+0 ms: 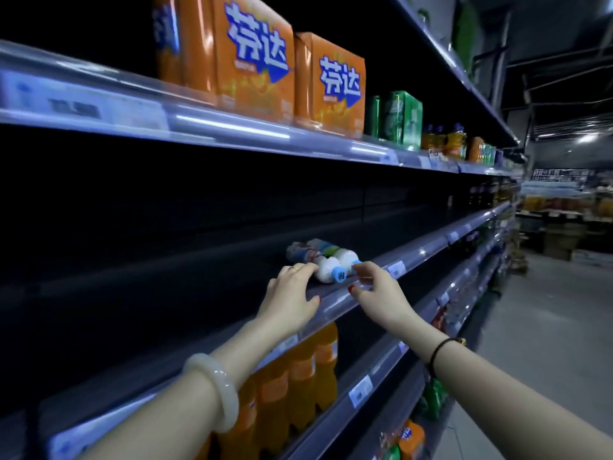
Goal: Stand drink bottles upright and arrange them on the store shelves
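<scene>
Two white bottles with blue caps lie on their sides, touching each other, near the front edge of the middle shelf. The left hand rests stretched fingers on the nearer bottle, not wrapped round it, with the thumb apart. The right hand touches the farther bottle's cap with its fingertips; whether it pinches, I cannot tell. Orange cartons stand one shelf above.

Left hand wears a ring, pale bangle — right hand, black wristband.
</scene>
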Demonstrator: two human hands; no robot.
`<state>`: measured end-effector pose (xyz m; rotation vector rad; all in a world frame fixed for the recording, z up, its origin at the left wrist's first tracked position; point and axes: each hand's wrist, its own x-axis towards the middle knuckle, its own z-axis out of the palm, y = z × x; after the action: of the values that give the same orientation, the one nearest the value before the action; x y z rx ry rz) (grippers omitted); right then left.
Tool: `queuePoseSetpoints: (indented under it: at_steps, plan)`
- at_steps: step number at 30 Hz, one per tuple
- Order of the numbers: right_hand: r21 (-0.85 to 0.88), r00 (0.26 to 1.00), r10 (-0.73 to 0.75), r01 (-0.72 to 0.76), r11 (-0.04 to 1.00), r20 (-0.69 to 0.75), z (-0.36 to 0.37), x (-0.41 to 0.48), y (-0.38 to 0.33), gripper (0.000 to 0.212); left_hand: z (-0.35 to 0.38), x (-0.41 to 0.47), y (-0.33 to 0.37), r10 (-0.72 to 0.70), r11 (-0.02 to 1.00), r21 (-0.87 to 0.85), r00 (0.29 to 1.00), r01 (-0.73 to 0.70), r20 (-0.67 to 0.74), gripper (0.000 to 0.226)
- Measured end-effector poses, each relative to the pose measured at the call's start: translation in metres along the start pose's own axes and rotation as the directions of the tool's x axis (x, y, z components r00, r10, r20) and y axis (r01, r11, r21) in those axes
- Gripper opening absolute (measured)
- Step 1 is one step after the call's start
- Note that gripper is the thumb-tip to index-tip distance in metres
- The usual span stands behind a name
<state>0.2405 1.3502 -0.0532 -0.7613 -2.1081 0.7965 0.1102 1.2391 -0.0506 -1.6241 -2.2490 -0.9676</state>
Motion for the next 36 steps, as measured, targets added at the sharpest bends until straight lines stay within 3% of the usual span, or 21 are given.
queuePoseSetpoints:
  at_steps: [6,10,13,17,21,23,25,27,29,32,36]
  plan:
    - [-0.11,0.998,0.002,0.005,0.994,0.064,-0.003,0.077,0.051,0.048,0.039,0.062,-0.002,-0.029,0.999,0.015,0.999,0.03,-0.017,0.055]
    - [-0.256,0.985,0.007,0.039,0.966,0.174,0.002,0.128,0.07,0.067,0.061,0.093,0.0,-0.093,0.996,0.025,0.989,0.091,0.114,0.081]
    - [-0.314,0.962,0.016,0.074,0.946,0.274,0.009,0.15,0.085,0.071,0.077,0.109,-0.005,-0.171,0.985,0.057,0.972,0.164,0.162,0.084]
    - [-0.152,0.961,-0.111,0.153,0.976,0.254,0.016,0.157,0.107,0.056,0.09,0.114,-0.006,-0.203,0.974,0.124,0.972,0.188,0.115,0.069]
    - [-0.074,0.933,-0.3,0.32,0.945,0.198,0.004,0.16,0.107,0.053,0.085,0.105,0.0,-0.215,0.961,0.181,0.976,0.209,0.014,0.072]
    - [0.138,0.946,-0.284,0.263,0.955,0.158,-0.011,0.163,0.095,0.047,0.073,0.102,0.017,-0.239,0.967,0.063,0.964,0.248,-0.12,0.067]
    - [0.342,0.952,-0.275,0.217,0.914,0.131,-0.023,0.17,0.079,0.034,0.057,0.109,0.034,-0.314,0.945,-0.188,0.902,0.268,-0.295,0.064]
    - [0.419,0.942,-0.317,0.245,0.874,0.11,-0.03,0.177,0.059,0.027,0.04,0.121,0.044,-0.39,0.898,-0.375,0.808,0.229,-0.44,0.046]
    - [0.441,0.941,-0.324,0.249,0.862,0.102,-0.031,0.182,0.039,0.035,0.026,0.132,0.048,-0.453,0.863,-0.458,0.725,0.212,-0.518,0.04]
    - [0.416,0.945,-0.289,0.203,0.886,0.153,-0.023,0.192,0.018,0.034,0.02,0.137,0.046,-0.495,0.848,-0.456,0.708,0.269,-0.504,0.048]
    - [0.608,0.912,-0.257,0.011,0.794,0.32,-0.001,0.183,0.012,0.042,0.015,0.129,0.035,-0.506,0.841,-0.419,0.774,0.343,-0.38,0.067]
